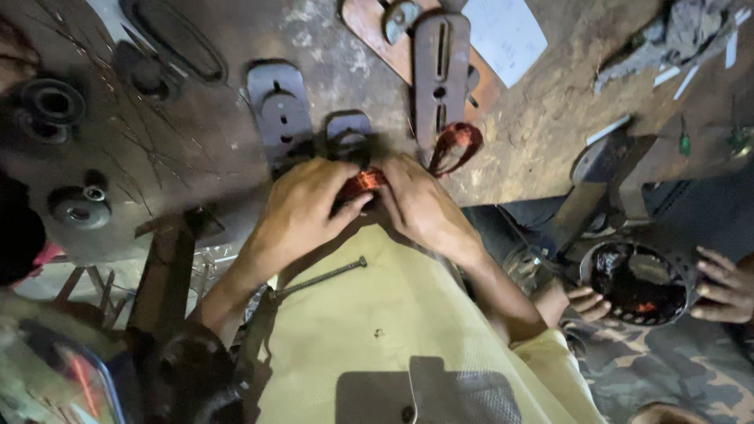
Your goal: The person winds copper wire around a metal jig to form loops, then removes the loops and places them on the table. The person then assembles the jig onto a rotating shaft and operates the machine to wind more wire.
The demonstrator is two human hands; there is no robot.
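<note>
At the near edge of the workbench (542,126), the left hand (302,208) and right hand (424,206) close together around one reddish copper-wire coil (361,182), fingers pinching it. A slack pinch could let its turns spring loose. One second coil (454,145) lies just right; two slotted metal plates (440,67) stand farther off.
</note>
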